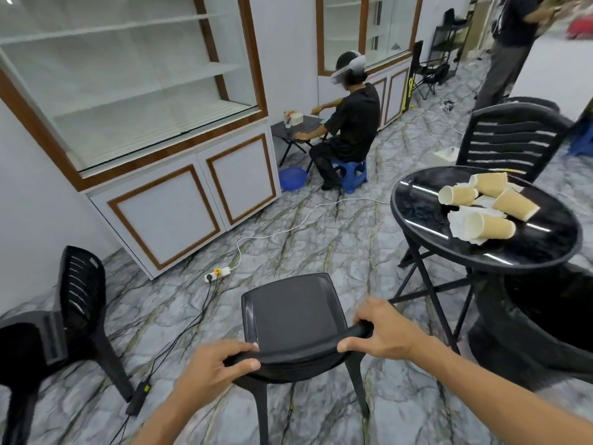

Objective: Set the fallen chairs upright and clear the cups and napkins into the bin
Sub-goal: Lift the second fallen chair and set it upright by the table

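Note:
A black plastic chair (288, 313) stands upright right below me. My left hand (211, 367) and my right hand (382, 332) both grip the top edge of its backrest. A second black chair (80, 290) is at the left, and a third (510, 139) stands upright behind the round black table (426, 213). On that table lie several tipped paper cups (491, 226) among crumpled white napkins (459, 226). A black bin (545, 319) sits on the floor at the right, under the table's edge.
A white power strip (218, 273) and cables trail across the marble floor in front of the cabinet (179, 200). A seated person (346, 130) works at a small table farther back, beside a blue basin (292, 178). Another person stands at the top right.

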Motion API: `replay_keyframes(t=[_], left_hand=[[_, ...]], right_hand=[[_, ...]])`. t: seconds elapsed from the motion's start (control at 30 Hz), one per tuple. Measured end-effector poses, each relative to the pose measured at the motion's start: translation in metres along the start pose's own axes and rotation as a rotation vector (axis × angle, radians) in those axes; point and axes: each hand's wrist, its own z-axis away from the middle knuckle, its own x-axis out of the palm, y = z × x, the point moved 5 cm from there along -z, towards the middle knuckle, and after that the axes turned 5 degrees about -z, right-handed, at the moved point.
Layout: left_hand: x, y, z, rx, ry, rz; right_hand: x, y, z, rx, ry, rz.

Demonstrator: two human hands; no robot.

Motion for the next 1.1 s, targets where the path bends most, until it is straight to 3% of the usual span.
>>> replay_keyframes(t=[0.2, 0.43, 0.8, 0.97, 1.1], left_hand=[[-0.006, 0.011, -0.044, 0.197, -0.170, -0.063], [-0.008, 0.028, -0.098, 0.390, -0.243, -0.082], [-0.003, 0.028, -0.181, 0.449, -0.244, -0.026], [-0.011, 0.036, -0.196, 0.507, -0.187, 0.042], [-0.015, 0.021, -0.209, 0.432, -0.134, 0.043]], right_hand=[[0.005, 0.004, 0.040, 0.158, 0.108, 0.054], [0.000, -0.010, 0.063, 0.245, 0.211, 0.121], [-0.014, 0.014, 0.035, 0.376, 0.339, 0.173], [-0.021, 0.026, 0.006, 0.379, 0.335, 0.156], [-0.027, 0.032, -0.023, 0.356, 0.294, 0.160]])
